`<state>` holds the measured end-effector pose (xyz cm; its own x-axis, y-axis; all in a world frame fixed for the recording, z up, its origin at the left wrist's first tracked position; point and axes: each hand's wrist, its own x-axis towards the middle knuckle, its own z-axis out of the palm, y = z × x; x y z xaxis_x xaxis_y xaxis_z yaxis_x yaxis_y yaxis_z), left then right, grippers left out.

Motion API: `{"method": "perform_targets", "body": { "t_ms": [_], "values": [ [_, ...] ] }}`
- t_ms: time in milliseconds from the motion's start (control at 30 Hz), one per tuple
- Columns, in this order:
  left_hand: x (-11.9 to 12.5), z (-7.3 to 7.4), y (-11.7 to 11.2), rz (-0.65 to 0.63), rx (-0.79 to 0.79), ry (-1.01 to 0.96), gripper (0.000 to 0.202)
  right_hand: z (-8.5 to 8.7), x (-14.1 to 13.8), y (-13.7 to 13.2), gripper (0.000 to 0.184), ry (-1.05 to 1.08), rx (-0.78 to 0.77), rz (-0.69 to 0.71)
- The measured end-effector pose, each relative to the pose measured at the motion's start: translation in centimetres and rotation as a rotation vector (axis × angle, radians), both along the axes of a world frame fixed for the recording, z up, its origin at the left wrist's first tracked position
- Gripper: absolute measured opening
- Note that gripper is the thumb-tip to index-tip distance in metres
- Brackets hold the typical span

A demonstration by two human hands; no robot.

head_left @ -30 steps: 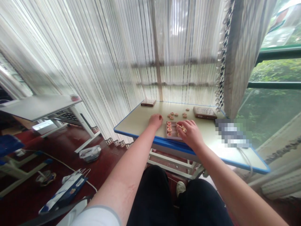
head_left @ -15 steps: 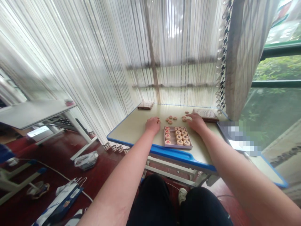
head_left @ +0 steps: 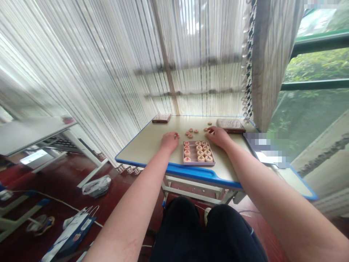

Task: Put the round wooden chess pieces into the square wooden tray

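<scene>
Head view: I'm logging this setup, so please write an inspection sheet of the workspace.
Surface: pale desk, blue edge.
Job's things: box with red-marked pieces in one column, black-marked pieces in two; loose pieces beyond.
Clutter: small case far left, larger case far right.
Hands: left hand curled on a piece; right hand at loose pieces, grip unclear.
Cables: pale cable on the floor, left.
Surroundings: curtain, window, second table, plastic bag, paper bag.

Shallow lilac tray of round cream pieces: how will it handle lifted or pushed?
The tray looks stiff, given its straight walls. Pushed, it would likely slide, not tip, being low and wide. Lifted, it may dip right: eight black-marked pieces sit there against four red-marked pieces at left.
</scene>
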<state>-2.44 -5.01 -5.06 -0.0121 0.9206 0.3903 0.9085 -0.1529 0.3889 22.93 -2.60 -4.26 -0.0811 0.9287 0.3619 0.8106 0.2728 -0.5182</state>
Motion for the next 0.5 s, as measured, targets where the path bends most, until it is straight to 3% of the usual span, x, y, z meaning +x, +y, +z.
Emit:
{"method": "perform_targets", "body": {
  "t_ms": [133,367,500],
  "values": [
    [-0.2,-0.1,0.0,0.051,0.022,-0.085,0.035,0.9,0.5,-0.3,0.036,0.186,-0.100,-0.099],
    [-0.1,0.3,-0.6,0.047,0.005,-0.113,0.028,1.9,1.3,-1.6,0.036,0.032,-0.209,-0.069],
    [-0.1,0.4,-0.8,0.008,-0.024,-0.099,0.023,1.4,1.0,-1.7,0.036,-0.026,-0.166,-0.060]
  ]
}}
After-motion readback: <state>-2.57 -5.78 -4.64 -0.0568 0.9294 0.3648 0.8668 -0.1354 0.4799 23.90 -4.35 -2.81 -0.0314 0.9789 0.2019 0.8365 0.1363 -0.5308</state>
